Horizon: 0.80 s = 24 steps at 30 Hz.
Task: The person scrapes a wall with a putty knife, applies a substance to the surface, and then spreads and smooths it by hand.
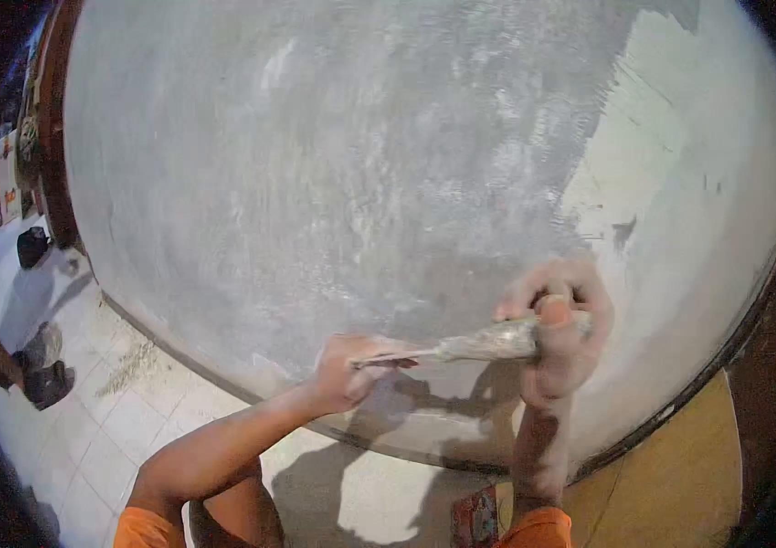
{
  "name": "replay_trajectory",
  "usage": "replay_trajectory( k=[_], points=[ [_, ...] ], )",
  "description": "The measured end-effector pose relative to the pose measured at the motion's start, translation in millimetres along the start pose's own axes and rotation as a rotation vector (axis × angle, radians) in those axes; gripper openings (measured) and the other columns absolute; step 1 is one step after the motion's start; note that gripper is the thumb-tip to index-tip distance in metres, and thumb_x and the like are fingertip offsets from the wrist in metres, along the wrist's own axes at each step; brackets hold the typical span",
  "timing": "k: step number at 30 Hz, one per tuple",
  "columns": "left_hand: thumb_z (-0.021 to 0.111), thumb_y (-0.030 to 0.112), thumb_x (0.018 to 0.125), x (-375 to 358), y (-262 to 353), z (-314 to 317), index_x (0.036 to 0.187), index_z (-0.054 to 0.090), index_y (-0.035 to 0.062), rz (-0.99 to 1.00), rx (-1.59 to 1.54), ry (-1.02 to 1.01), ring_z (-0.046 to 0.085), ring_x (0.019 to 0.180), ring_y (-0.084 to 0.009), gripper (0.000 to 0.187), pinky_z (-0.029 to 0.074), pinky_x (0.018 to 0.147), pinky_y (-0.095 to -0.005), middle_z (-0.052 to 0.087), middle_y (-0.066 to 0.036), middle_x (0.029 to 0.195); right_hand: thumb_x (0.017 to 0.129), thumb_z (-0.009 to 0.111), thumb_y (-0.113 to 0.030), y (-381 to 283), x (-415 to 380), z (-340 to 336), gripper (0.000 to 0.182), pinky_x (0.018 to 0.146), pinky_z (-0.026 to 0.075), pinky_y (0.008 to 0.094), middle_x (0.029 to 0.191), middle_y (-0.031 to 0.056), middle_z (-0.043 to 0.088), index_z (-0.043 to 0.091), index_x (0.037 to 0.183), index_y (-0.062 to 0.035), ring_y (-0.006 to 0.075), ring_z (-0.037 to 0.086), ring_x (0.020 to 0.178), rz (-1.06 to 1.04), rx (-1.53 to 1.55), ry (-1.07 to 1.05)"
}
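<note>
A wide wall (342,183) fills the middle of the view, mostly under a grey, unevenly smeared coat. Toward the right its surface is pale and uncoated. Low in front of it, my left hand (347,370) is closed around the thin end of a putty knife (420,353), which points right. Pale grey putty (488,342) is thick along the stretch between my hands. My right hand (563,333), slightly blurred, is closed at the other end, thumb toward me, on a putty-smeared scraper whose shape is mostly hidden by the fingers.
Light floor tiles (86,447) lie at lower left, with scattered crumbs (137,365) near the wall's foot. A dark object (33,247) and a dark shoe-like shape (50,376) are at far left. A red printed packet (475,521) and a yellow-brown surface (671,475) lie below.
</note>
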State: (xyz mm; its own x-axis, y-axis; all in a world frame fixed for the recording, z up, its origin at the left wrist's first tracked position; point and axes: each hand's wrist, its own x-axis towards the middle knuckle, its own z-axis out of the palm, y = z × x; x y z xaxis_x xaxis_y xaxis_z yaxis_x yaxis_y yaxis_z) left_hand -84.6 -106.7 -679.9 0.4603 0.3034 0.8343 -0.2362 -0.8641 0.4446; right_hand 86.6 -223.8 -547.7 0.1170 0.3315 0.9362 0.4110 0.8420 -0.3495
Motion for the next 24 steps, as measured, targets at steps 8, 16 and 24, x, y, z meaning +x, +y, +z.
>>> replay_trajectory(
  k=[8, 16, 24],
  points=[
    [0.052, 0.014, 0.095, -13.1, -7.5, -14.3, 0.095, 0.068, -0.0032, -0.228, -0.010, 0.069, 0.065, 0.065, -0.0196, 0.024, 0.050, 0.061, -0.0317, 0.066, -0.010, 0.074, 0.073, 0.080, -0.020, -24.6, 14.9, -32.3, 0.026, 0.063, 0.046, 0.0274, 0.076, 0.0050, 0.061, 0.063, 0.084, -0.0043, 0.0125, 0.059, 0.069, 0.333, -0.476, -0.577],
    [0.052, 0.015, 0.097, -8.7, -3.2, -12.6, 0.091, 0.068, -0.0028, -0.162, 0.173, 0.050, 0.068, 0.066, -0.0191, 0.025, 0.052, 0.062, -0.0314, 0.069, -0.013, 0.072, 0.091, 0.061, -0.042, -28.5, 13.0, -64.1, 0.041, 0.081, 0.052, 0.0432, 0.103, 0.0139, 0.069, 0.063, 0.119, -0.0110, 0.0353, 0.066, 0.090, 0.474, -0.715, -1.068],
    [0.056, 0.014, 0.095, -2.6, -10.3, 1.4, 0.118, 0.067, 0.0025, -0.270, 0.129, -0.081, 0.070, 0.080, -0.0203, 0.028, 0.053, 0.074, -0.0327, 0.073, -0.015, 0.092, 0.100, 0.051, -0.024, -24.6, 38.8, -90.2, 0.039, 0.048, 0.034, 0.0181, 0.080, 0.0008, 0.054, 0.048, 0.135, -0.0057, 0.0040, 0.041, 0.056, 0.272, -0.296, 0.288]
  ],
)
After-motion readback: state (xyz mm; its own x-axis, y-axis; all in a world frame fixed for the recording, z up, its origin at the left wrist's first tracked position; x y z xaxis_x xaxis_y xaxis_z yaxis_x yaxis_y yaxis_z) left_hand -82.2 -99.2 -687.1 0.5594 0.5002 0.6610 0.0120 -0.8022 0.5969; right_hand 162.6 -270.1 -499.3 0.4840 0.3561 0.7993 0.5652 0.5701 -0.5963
